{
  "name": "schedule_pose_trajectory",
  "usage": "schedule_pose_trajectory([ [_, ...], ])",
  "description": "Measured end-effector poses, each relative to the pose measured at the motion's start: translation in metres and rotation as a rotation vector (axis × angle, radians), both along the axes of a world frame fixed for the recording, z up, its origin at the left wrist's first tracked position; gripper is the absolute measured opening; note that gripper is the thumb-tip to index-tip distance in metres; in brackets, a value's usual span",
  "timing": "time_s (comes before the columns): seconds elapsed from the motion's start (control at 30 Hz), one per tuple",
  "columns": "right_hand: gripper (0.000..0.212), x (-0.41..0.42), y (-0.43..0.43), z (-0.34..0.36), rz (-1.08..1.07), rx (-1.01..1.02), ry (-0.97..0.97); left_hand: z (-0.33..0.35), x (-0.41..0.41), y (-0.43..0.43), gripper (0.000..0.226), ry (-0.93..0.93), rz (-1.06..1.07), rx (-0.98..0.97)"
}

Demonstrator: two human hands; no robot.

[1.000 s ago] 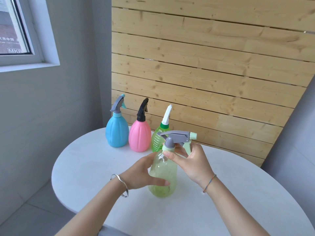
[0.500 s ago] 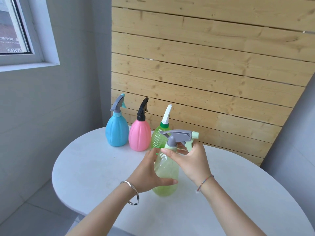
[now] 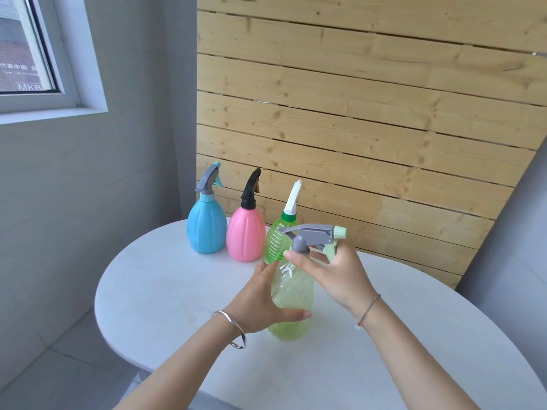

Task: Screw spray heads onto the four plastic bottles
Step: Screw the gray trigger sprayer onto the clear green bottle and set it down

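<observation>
Translucent green bottle [image 3: 291,303] upright on white table [image 3: 154,291], near front edge. My left hand [image 3: 260,303] wrapped round its body; right hand [image 3: 337,272] fingers closed at collar under grey spray head [image 3: 313,235]. Risk: cross-threading if head sits tilted; thin wall may buckle, bottle slip, knock three capped bottles [image 3: 245,229] behind.

A round white table [image 3: 165,294] stands before a wooden slat wall [image 3: 370,113], beside a window [image 3: 26,54].
</observation>
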State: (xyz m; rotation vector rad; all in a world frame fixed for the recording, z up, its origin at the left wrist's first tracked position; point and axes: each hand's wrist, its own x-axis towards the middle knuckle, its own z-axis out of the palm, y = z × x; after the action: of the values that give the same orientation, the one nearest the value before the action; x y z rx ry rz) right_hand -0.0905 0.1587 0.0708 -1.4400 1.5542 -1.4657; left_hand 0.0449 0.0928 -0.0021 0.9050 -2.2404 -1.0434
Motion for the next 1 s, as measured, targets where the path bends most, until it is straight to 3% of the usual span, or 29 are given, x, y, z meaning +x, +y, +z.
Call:
schedule_pose_trajectory([
  [0.1, 0.025, -0.005, 0.001, 0.001, 0.127, 0.036, -0.040, 0.000, 0.000, 0.001, 0.091, 0.001, 0.007, 0.005],
  [0.23, 0.025, -0.001, 0.001, -0.003, -0.034, -0.014, 0.005, -0.001, -0.001, 0.001, 0.092, -0.004, 0.006, 0.010],
  [0.37, 0.033, -0.006, 0.001, -0.003, 0.037, 0.030, 0.041, -0.001, 0.001, 0.002, 0.091, -0.004, -0.005, 0.018],
  [0.47, 0.035, -0.011, 0.002, 0.003, 0.114, 0.059, -0.064, 0.006, 0.009, 0.001, 0.089, -0.009, -0.089, 0.117],
  [0.6, 0.043, -0.018, 0.007, 0.014, 0.180, 0.001, -0.282, 0.026, 0.018, -0.001, 0.070, 0.056, -0.192, 0.254],
  [0.77, 0.032, -0.011, 0.005, 0.009, 0.076, -0.052, -0.335, 0.032, 0.014, 0.011, 0.095, 0.032, 0.039, 0.062],
  [0.87, 0.029, -0.012, 0.003, 0.010, 0.064, -0.063, -0.342, 0.036, 0.015, 0.016, 0.093, 0.035, 0.081, -0.018],
  [1.0, 0.039, -0.020, 0.009, 0.018, 0.166, -0.048, -0.358, 0.050, 0.029, 0.009, 0.072, 0.047, -0.166, 0.240],
])
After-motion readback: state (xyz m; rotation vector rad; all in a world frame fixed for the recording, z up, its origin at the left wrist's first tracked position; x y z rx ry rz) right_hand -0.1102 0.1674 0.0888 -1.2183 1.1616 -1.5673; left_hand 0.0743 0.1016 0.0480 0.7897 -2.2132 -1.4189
